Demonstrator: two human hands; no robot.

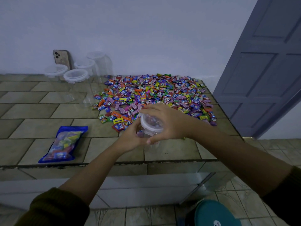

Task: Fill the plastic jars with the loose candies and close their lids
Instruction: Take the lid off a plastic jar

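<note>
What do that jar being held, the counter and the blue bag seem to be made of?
The jar looks like clear plastic with a whitish rim: candies show through it. The counter seems to be matte ceramic or stone tile, with dark grout lines between the slabs. The blue bag looks like glossy plastic film, crinkled, with a see-through window.

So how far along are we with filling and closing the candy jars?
Nothing looks finished yet. In hand: the left hand grips one jar with some candies inside, while the right hand holds its lid on top; whether it is latched I cannot tell. To do: four empty jars at the back and the big candy pile.
</note>
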